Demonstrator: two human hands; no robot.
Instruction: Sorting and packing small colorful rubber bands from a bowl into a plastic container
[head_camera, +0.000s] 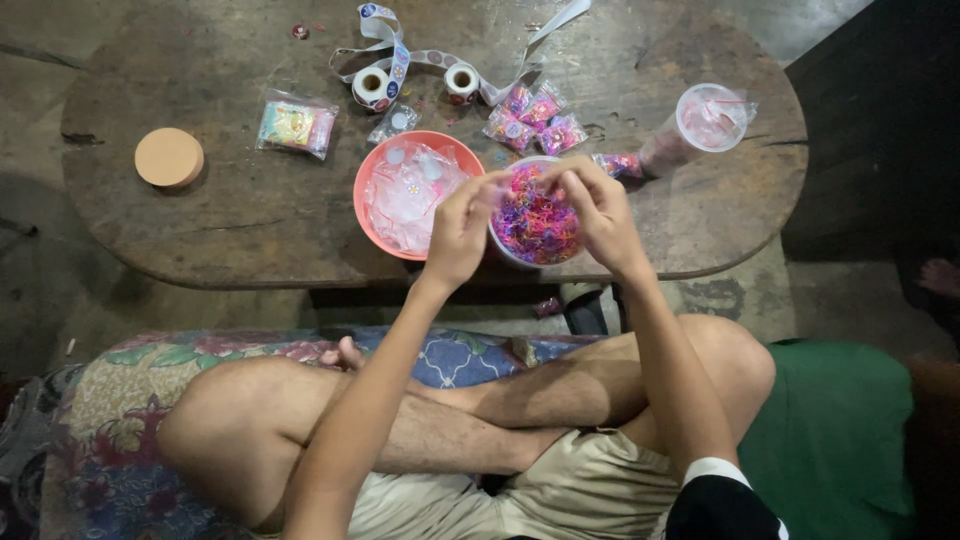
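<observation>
Both hands hover over the white bowl (535, 225) of tiny rubber bands (538, 218), which stands at the near edge of the worktop (250, 215), touching the pink bowl (372, 195). The left hand (458, 232) and right hand (598, 208) pinch their fingertips together over the heap; what they hold is too small to tell. Fine pinching, low over the bowl, seems wise, for such springy loops scatter easily. The pink bowl holds crinkly clear plastic bags; beyond lie glossy sticker rolls (372, 86) and small filled packets (530, 118) on rough, cracked wood.
</observation>
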